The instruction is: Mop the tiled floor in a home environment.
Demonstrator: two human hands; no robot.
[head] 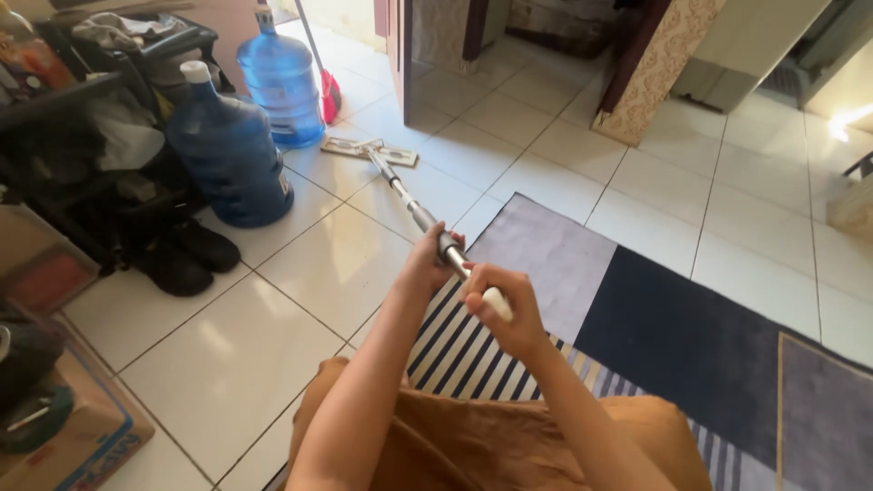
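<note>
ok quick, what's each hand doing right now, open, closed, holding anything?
Left hand: closed around the grey metal mop handle, further down the pole.
Right hand: closed around the same handle at its white top end.

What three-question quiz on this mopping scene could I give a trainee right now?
1. True or false: both hands, left and right, grip the mop handle.
2. The flat mop head lies nearest which thing: A) the dark shoes, B) the blue water jugs, C) the striped rug?
3. Fill in: the mop head rests on white floor ____.

Key: 1 true; 2 B; 3 tiles.
</note>
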